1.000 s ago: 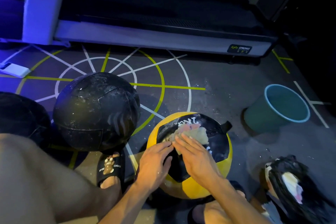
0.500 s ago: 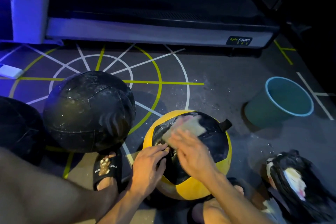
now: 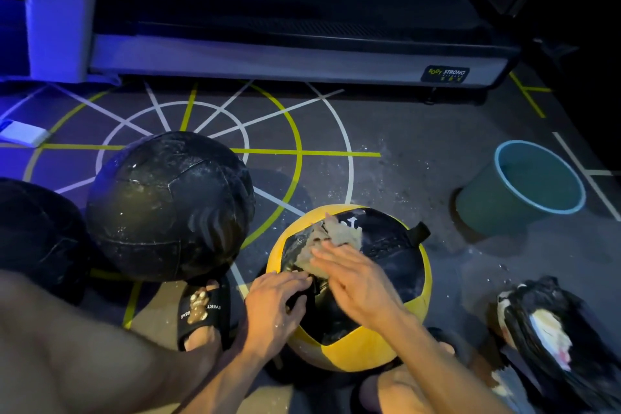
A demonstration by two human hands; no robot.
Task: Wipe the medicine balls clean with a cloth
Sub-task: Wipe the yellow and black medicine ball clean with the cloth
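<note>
The crumpled beige cloth has been pushed further up the yellow-and-black medicine ball by the flat right hand, while it's steadied by the loosely curled left hand, so wiping's ongoing.

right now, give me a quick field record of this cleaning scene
ball being wiped: yellow and black medicine ball, on the floor
cloth: pale crumpled cloth on the ball's black top panel
right hand: fingers straight, pressing the cloth
left hand: rests on the ball's near left side, steadying it
other balls: large scuffed black medicine ball to the left, speckled white
bucket: teal plastic bucket, far right
</note>
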